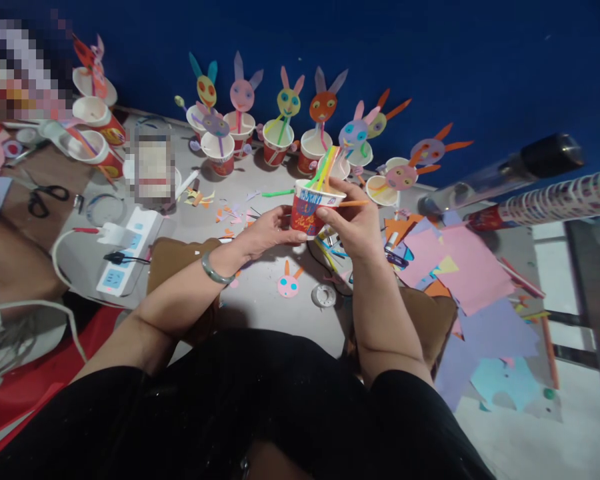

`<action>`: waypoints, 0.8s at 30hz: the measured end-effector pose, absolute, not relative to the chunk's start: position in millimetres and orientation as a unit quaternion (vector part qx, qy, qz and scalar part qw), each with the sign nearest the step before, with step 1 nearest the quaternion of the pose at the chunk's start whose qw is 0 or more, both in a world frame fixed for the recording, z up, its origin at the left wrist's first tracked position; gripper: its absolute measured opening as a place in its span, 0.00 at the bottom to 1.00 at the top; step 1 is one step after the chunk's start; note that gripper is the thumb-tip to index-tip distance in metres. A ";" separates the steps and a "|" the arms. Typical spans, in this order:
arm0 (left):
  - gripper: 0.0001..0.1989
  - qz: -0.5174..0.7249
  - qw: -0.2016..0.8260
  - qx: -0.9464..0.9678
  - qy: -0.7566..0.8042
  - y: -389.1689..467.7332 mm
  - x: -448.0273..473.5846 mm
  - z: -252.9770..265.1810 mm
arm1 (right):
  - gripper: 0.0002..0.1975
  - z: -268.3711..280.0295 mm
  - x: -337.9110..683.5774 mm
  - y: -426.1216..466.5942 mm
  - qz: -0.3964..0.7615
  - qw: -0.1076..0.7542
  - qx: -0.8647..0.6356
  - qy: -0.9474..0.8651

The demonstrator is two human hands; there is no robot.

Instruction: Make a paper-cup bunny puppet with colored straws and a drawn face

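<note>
- Clearly, the left hand (263,235) and right hand (357,223) hold the paper cup (307,215) — fingers (294,237) gripping its sides.
- Squeezing harder could dent it; tipping might spill the straws (326,172).

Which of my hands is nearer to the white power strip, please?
Left. The left hand is right of the power strip, at the red cup's left side; the right hand is farther away, at the cup's right side.
</note>
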State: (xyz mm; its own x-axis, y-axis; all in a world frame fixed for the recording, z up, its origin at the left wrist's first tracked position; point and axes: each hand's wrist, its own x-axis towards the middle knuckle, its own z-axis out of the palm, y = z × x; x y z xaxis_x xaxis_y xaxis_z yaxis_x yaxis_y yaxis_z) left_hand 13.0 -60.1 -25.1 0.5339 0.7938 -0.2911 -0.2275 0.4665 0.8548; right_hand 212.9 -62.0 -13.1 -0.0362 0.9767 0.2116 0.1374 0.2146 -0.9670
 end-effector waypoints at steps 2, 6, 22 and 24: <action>0.38 0.324 0.778 0.397 0.363 -59.0 11.3 -24.3 | 0.37 -14.2 214.5 -60.3 0.398 0.525 -0.477 -0.582; 0.29 0.314 0.787 0.372 0.378 -55.4 10.2 -24.1 | 0.36 -14.7 215.5 -57.6 0.387 0.545 -0.479 -0.569; 0.33 0.468 0.695 0.415 0.355 -46.7 -4.2 -18.8 | 0.35 -9.1 216.3 -62.8 0.418 0.494 -0.475 -0.596; 0.32 0.475 0.668 0.440 0.367 -41.6 -10.3 -16.3 | 0.35 -7.9 215.5 -64.2 0.429 0.476 -0.473 -0.604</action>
State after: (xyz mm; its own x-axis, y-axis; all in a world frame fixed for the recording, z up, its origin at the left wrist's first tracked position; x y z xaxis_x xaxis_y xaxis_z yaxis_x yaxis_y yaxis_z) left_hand -10.3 -41.6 -16.3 0.2797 0.9573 -0.0726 -0.3123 0.1622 0.9360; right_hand 215.5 -64.2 -7.9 -0.0993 0.9805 0.1696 0.1629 0.1842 -0.9693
